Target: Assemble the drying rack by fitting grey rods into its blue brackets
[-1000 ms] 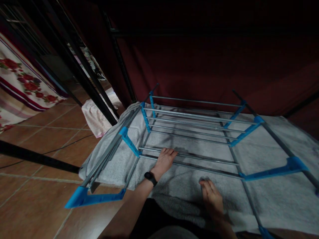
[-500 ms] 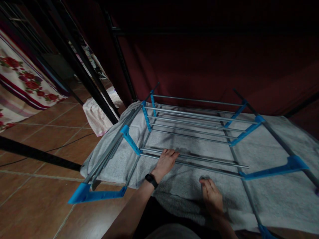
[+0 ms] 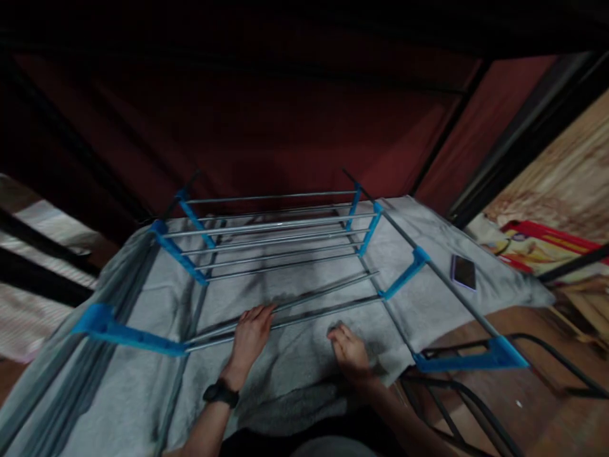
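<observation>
A partly assembled rack of grey metal tubes and blue plastic brackets lies on a grey blanket. My left hand, with a black band on its wrist, has its fingers wrapped over a loose metal tube. This tube's left end is near the left front bracket, while its right end lies free above the fixed front tube. My right hand is closed in a pinch over the blanket, in front of that fixed tube. What its fingers hold, if anything, is hidden.
More loose tubes lie bundled along the left side. A phone rests on the blanket at right. Beyond it are a red and yellow package and a black metal frame. Dark red fabric hangs behind the rack.
My view has turned to the right, bringing the phone and package into sight. The loose tube's right end has swung away from the fixed front tube. My right hand stays pinched.
</observation>
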`<action>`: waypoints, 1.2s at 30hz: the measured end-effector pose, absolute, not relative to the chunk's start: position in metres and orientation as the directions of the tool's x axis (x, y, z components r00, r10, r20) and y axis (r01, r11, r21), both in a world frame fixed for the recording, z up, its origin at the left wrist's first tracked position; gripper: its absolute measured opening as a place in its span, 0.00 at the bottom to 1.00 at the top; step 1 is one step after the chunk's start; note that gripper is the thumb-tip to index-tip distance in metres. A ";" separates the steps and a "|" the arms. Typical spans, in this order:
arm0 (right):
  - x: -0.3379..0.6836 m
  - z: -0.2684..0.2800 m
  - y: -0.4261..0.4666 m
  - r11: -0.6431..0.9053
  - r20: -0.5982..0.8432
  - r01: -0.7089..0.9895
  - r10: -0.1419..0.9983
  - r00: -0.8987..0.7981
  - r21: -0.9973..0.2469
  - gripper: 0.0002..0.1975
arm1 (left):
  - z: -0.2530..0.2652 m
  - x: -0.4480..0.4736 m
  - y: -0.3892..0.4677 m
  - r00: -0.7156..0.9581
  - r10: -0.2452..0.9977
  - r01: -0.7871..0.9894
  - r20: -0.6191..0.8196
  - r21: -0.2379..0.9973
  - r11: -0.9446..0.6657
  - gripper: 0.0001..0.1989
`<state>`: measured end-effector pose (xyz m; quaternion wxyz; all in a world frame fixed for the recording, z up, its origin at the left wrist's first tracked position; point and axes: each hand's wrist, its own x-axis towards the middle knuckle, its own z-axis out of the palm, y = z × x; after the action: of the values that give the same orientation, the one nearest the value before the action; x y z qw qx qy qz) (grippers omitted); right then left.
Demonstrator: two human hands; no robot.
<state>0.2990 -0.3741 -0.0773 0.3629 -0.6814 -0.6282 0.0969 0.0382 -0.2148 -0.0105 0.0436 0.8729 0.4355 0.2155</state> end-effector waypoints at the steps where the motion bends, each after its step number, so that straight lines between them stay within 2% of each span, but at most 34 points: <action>1: 0.299 -0.076 -0.373 0.042 0.315 0.774 0.926 0.207 -0.632 0.14 | -0.013 0.037 -0.213 0.531 0.766 0.723 0.361 0.279 -0.632 0.16; 9: 0.302 -0.073 -0.367 -0.005 0.213 0.606 0.934 0.288 -0.796 0.13 | -0.026 0.033 -0.206 0.535 0.699 0.631 0.474 0.326 -0.704 0.19; 12: 0.304 -0.069 -0.363 -0.030 0.140 0.442 0.928 0.346 -0.897 0.11 | -0.033 0.032 -0.200 0.538 0.696 0.627 0.476 0.326 -0.707 0.19; 16: 0.307 -0.059 -0.357 -0.020 0.047 0.138 0.881 0.470 -0.990 0.08 | -0.037 0.030 -0.192 0.539 0.687 0.614 0.487 0.331 -0.717 0.21; 20: 0.319 -0.042 -0.349 0.005 -0.049 -0.090 0.811 0.583 -0.996 0.07 | -0.031 0.029 -0.189 0.536 0.678 0.604 0.503 0.333 -0.724 0.21; 27: 0.353 -0.009 -0.325 0.057 -0.107 -0.205 0.701 0.705 -0.977 0.12 | -0.021 0.030 -0.195 0.545 0.626 0.570 0.557 0.302 -0.764 0.22; 31: 0.362 0.008 -0.321 0.123 -0.118 -0.281 0.699 0.705 -0.952 0.14 | -0.017 0.029 -0.201 0.559 0.599 0.538 0.574 0.298 -0.788 0.21; 36: 0.367 0.023 -0.323 0.178 -0.126 -0.380 0.748 0.652 -0.908 0.10 | -0.019 0.025 -0.203 0.545 0.593 0.538 0.593 0.296 -0.790 0.22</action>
<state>0.3670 -0.3235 0.0227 0.7466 -0.5180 -0.1778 0.3776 0.0248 -0.2030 -0.0195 0.0392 0.8780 0.3220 0.3521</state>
